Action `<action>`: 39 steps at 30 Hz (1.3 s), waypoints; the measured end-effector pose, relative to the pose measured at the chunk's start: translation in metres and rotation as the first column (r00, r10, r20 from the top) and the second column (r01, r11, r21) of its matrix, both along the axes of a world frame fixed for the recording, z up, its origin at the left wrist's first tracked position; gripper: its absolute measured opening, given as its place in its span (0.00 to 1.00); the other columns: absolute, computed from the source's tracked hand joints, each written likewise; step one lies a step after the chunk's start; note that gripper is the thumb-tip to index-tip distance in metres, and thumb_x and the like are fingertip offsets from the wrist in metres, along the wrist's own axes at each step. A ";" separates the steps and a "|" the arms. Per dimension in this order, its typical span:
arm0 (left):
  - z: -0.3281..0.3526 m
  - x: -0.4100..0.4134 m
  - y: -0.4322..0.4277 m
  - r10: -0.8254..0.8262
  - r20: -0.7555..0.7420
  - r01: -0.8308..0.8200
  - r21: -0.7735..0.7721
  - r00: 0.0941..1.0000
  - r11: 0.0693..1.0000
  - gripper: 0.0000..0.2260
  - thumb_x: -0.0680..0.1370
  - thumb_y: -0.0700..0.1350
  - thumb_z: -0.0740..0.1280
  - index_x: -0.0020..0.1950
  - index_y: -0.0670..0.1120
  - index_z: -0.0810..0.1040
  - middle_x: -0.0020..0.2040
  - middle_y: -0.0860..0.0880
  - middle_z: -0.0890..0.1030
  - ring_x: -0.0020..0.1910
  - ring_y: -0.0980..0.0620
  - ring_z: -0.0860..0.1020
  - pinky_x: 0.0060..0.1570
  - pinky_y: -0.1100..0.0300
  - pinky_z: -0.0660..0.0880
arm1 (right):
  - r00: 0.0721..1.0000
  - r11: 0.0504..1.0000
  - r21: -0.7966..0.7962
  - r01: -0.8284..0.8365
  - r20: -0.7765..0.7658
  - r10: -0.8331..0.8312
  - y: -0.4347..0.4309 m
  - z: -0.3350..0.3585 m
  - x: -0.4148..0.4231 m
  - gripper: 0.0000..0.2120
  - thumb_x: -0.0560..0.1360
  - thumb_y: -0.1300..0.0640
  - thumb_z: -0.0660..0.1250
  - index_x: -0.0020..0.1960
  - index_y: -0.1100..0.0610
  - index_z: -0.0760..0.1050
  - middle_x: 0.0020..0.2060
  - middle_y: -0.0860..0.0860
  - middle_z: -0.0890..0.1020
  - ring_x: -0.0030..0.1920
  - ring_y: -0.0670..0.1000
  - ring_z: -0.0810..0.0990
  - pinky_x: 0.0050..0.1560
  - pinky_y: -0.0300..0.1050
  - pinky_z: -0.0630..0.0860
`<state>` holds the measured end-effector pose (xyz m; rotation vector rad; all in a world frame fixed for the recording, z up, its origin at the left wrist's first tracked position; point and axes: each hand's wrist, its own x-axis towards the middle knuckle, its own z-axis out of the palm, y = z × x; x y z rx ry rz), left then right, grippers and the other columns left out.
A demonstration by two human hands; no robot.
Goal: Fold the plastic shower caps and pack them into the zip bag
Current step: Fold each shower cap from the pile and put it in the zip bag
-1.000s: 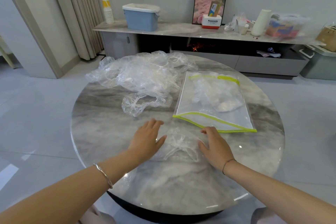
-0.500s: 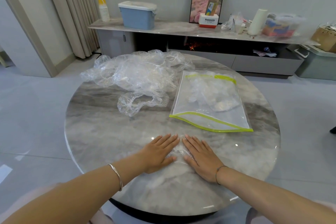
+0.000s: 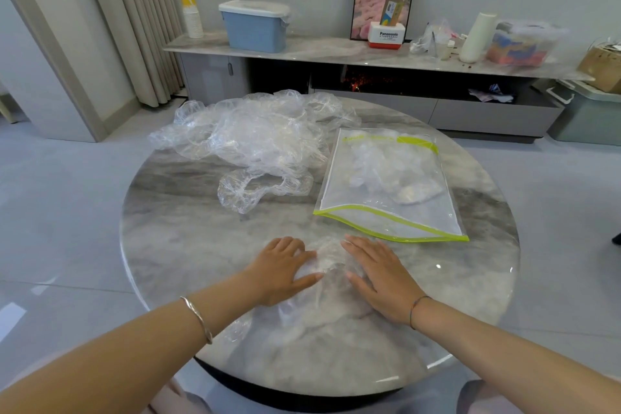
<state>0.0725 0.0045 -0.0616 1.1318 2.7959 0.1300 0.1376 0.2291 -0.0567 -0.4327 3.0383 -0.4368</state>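
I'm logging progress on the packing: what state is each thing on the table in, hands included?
Left hand: rests on the cap, fingers slightly bent.
Right hand: flat, pressing the cap.
Cap under the hands: pressed flat, not yet bagged.
Pile of caps: crumpled, unfolded.
Loose cap: beside the pile, unfolded.
Zip bag: lying flat, near mouth looks open, some caps inside.

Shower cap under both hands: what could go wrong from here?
The shower cap is only pressed flat by the left hand and right hand; it may spring open once they lift. Its loose film trails toward the near edge of the table and could slide off. Clear film on pale marble hides uneven folds.
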 end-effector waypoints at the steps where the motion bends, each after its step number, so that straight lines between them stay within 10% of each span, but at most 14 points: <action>1: 0.004 -0.001 -0.002 0.007 -0.016 -0.006 0.015 1.000 1.000 0.51 0.63 0.73 0.23 0.71 0.53 0.67 0.63 0.49 0.70 0.65 0.50 0.66 0.68 0.59 0.56 | 0.999 0.999 -0.004 -0.034 -0.012 0.034 0.000 0.001 0.000 0.35 0.74 0.32 0.40 0.75 0.49 0.54 0.75 0.42 0.54 0.75 0.42 0.49 0.72 0.38 0.35; 7: 0.017 -0.001 -0.015 -0.070 -0.103 0.072 0.017 0.992 0.997 0.25 0.70 0.50 0.53 0.63 0.46 0.76 0.59 0.46 0.76 0.58 0.46 0.77 0.59 0.58 0.71 | 0.949 0.947 0.074 -0.314 0.023 0.313 -0.006 0.002 0.009 0.33 0.75 0.33 0.48 0.75 0.49 0.58 0.74 0.46 0.61 0.73 0.44 0.56 0.73 0.43 0.40; 10: 0.016 0.001 -0.016 -0.181 -0.041 0.180 -0.036 0.983 0.983 0.31 0.70 0.39 0.60 0.75 0.48 0.63 0.74 0.49 0.63 0.74 0.48 0.59 0.73 0.56 0.53 | 0.927 0.919 0.121 -0.375 0.062 0.370 -0.008 0.002 0.010 0.35 0.73 0.32 0.55 0.75 0.47 0.57 0.74 0.45 0.59 0.73 0.44 0.56 0.73 0.42 0.38; 15: 0.017 0.004 -0.019 -0.107 0.141 0.132 -0.185 0.984 0.974 0.32 0.77 0.45 0.60 0.78 0.54 0.48 0.78 0.56 0.49 0.77 0.53 0.43 0.73 0.57 0.37 | 0.931 0.918 0.153 -0.365 0.086 0.355 -0.005 -0.001 0.007 0.37 0.71 0.30 0.55 0.75 0.46 0.57 0.75 0.43 0.56 0.73 0.43 0.54 0.73 0.43 0.41; 20: 0.014 0.003 -0.018 -0.106 0.144 0.130 -0.170 0.984 0.977 0.33 0.73 0.53 0.56 0.78 0.53 0.51 0.78 0.55 0.51 0.77 0.52 0.44 0.73 0.57 0.38 | 0.932 0.942 0.064 -0.329 -0.139 0.335 -0.012 -0.010 0.000 0.20 0.74 0.47 0.54 0.62 0.49 0.76 0.62 0.45 0.77 0.59 0.45 0.75 0.61 0.39 0.68; 23: 0.011 0.000 -0.018 -0.080 0.182 0.093 -0.067 0.980 0.993 0.31 0.74 0.57 0.58 0.76 0.51 0.58 0.76 0.54 0.57 0.77 0.53 0.49 0.73 0.59 0.41 | 0.994 0.958 -0.277 -0.069 0.062 0.090 -0.017 -0.010 -0.001 0.16 0.77 0.51 0.55 0.51 0.56 0.80 0.50 0.48 0.82 0.49 0.47 0.77 0.52 0.41 0.70; 27: 0.010 -0.002 -0.016 0.028 0.263 -0.056 0.100 0.964 0.993 0.36 0.68 0.70 0.54 0.66 0.48 0.72 0.64 0.48 0.75 0.67 0.50 0.68 0.68 0.60 0.60 | 0.928 0.671 -0.654 0.350 0.337 -0.157 -0.023 -0.004 -0.006 0.15 0.80 0.57 0.59 0.39 0.61 0.78 0.32 0.50 0.82 0.35 0.44 0.78 0.39 0.39 0.73; 30: 0.007 -0.002 -0.013 0.134 0.362 -0.236 0.256 0.922 0.937 0.18 0.73 0.63 0.63 0.48 0.50 0.79 0.50 0.51 0.80 0.54 0.51 0.76 0.56 0.59 0.70 | 0.850 0.528 -0.678 0.511 0.491 -0.193 -0.027 0.001 -0.007 0.13 0.81 0.58 0.58 0.40 0.59 0.76 0.28 0.48 0.82 0.27 0.46 0.78 0.29 0.38 0.71; 35: 0.008 0.000 -0.003 0.192 0.379 -0.320 0.312 0.906 0.895 0.08 0.77 0.52 0.66 0.41 0.50 0.78 0.42 0.54 0.80 0.45 0.55 0.77 0.47 0.64 0.70 | 0.830 0.631 -0.547 0.550 0.442 -0.341 -0.019 -0.001 -0.005 0.07 0.78 0.60 0.61 0.40 0.55 0.69 0.26 0.51 0.79 0.26 0.52 0.77 0.32 0.44 0.74; 39: 0.005 -0.001 0.003 0.236 0.394 -0.365 0.293 0.888 0.884 0.09 0.76 0.51 0.67 0.38 0.50 0.76 0.41 0.51 0.82 0.44 0.53 0.79 0.45 0.63 0.71 | 0.903 0.812 -0.417 0.407 0.051 -0.426 -0.019 0.006 -0.002 0.05 0.76 0.54 0.64 0.46 0.52 0.68 0.34 0.46 0.72 0.36 0.48 0.72 0.40 0.48 0.71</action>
